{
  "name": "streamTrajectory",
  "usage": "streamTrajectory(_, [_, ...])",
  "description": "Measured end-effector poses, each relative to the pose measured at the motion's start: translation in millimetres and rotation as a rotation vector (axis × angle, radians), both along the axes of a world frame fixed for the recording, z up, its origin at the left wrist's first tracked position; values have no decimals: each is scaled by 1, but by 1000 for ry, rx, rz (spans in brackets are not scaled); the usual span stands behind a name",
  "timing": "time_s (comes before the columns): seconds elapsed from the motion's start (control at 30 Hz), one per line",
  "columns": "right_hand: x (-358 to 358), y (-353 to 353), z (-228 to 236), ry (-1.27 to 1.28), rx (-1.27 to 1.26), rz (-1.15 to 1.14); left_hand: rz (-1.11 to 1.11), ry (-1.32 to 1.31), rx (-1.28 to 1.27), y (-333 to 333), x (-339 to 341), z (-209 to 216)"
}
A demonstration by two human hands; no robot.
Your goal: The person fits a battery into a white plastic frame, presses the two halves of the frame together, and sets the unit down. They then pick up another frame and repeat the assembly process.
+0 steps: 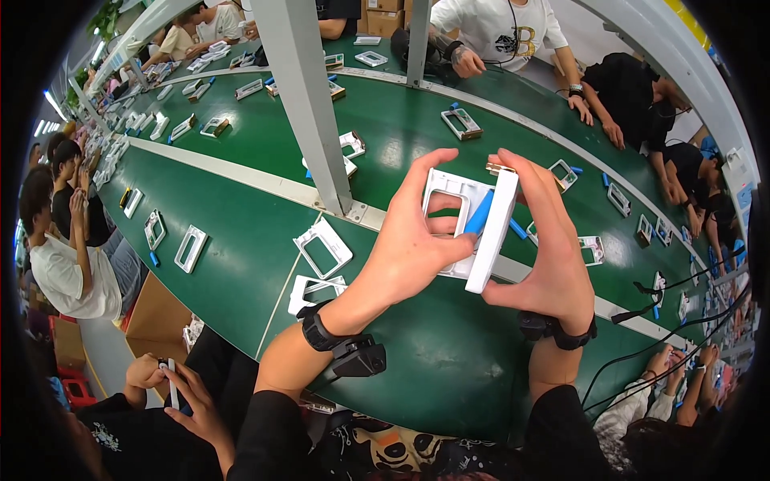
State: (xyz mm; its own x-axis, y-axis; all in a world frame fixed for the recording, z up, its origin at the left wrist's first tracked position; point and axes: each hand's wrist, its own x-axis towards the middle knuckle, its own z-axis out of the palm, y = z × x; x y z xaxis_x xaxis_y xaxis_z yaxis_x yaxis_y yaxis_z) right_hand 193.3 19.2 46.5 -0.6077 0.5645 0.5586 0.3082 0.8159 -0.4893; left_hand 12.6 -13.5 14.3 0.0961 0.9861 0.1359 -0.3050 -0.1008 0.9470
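A long green work surface (417,369) curves across a busy room, people seated along its edges. At far left, a co-worker in a white T-shirt (80,276) faces it; at lower left, another co-worker's hands hold a slim white part (172,386). Rightward lie a white frame (191,248) and a larger white shell (323,247), then a grey post (298,104) rises. Right of the post, above the surface, the left hand (413,244) grips a white housing (441,183), fingers showing through its opening, thumb near the lower end of a blue cylinder (481,210). Next, the right hand (553,240), spread wide, clasps an edge-on white slab (494,232) between thumb and fingers. Black cables (678,327) hang at far right.
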Motion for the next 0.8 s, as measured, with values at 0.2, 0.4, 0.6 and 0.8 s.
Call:
streamTrajectory(0.2, [-5, 10, -9, 192, -107, -2, 7, -67, 1, 2, 2, -3])
streamTrajectory(0.4, [1, 13, -10, 149, -40, 33, 27, -170, -117, 2, 2, -7])
streamTrajectory(0.6, [1, 18, -12, 110, 22, 99, -63, -144, -155, 5, -2, -3])
streamTrajectory(0.8, [0, 16, -10, 93, -45, 92, -107, -185, -130, 4, -2, -4])
